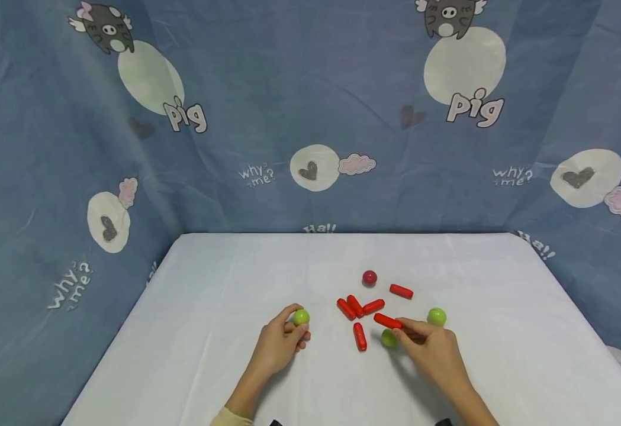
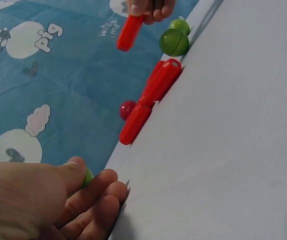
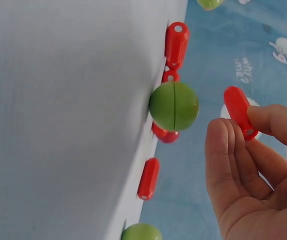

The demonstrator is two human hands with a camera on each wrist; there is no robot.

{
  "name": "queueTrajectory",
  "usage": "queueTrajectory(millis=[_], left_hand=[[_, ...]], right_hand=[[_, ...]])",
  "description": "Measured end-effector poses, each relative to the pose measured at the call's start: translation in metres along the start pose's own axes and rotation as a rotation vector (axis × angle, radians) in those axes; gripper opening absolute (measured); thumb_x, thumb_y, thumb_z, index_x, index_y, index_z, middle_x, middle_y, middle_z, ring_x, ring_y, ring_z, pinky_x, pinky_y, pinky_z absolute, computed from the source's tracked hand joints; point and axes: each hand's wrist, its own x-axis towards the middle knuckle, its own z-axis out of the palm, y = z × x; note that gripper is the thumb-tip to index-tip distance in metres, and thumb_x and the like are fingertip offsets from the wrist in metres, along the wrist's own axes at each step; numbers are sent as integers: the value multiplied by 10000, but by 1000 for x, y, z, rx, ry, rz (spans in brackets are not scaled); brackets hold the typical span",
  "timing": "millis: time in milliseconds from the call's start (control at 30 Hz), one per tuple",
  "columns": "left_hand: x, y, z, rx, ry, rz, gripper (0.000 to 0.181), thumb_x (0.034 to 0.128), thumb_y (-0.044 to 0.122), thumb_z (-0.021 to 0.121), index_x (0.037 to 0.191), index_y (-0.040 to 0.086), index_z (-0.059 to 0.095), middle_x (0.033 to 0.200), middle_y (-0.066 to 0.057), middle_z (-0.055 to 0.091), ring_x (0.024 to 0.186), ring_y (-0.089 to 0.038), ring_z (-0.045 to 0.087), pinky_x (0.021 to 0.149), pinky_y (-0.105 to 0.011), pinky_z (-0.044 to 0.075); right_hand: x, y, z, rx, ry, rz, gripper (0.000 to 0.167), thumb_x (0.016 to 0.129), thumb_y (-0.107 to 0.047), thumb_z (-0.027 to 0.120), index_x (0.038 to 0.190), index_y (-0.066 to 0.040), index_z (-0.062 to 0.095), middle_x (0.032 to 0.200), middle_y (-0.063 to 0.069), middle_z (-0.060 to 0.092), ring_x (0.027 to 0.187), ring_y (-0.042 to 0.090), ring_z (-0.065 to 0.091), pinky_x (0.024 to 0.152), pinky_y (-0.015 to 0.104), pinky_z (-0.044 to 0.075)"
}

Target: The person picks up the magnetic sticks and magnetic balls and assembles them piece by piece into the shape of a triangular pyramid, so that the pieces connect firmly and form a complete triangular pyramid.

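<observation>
left hand pinches a green ball and, well apart, right hand pinches a red stick whose long axis points leftward, roughly toward that ball.

- You are at a tabletop station screened off with cloth; whether it stands in a home, a lab or an office, you cannot tell.
- In front of you is a white-topped table.
- Blue fabric rises behind it and along both sides of you, hiding the room beyond; its creases show you it is cloth.
- On that fabric you see cartoon pigs, hearts, pink clouds and playful lettering.
</observation>
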Motion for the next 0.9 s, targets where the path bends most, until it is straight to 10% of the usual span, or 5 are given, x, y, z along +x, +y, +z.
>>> queueTrajectory(millis=[900], left_hand=[[-24,37,17,-132,-128,53,439,1007,174,652,1422,113,522,890,-95,781,657,-129,656,588,-214,542]], right_hand=[[-21,-23,7,115,17,-112,214,826,-108,843,1023,-187,822,847,-104,771,740,-33,683,703,160,575]])
